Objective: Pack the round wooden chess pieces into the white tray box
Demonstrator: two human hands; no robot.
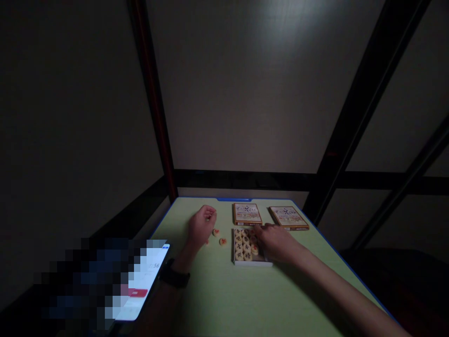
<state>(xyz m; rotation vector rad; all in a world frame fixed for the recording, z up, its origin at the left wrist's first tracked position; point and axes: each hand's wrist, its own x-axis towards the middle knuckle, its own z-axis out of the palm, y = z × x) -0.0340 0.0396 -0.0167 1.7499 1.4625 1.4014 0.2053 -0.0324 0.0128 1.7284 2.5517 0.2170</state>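
Observation:
On a green table (224, 290) lies a shallow white tray (252, 263) filled with several round wooden game pieces (243, 245) marked in black and red. My right hand (273, 239) rests over the tray's right side, fingers curled down among the pieces; what the fingertips pinch is hidden. My left hand (200, 226) lies to the left of the tray in a loose fist, a dark watch (174, 275) on its wrist. Three loose pieces (222, 241) lie on the table just right of that hand.
Two flat printed boxes (247, 213) (288, 217) lie side by side at the table's far edge. A lit phone screen (142, 281) stands at the lower left. Dark beams and a pale wall rise behind the table.

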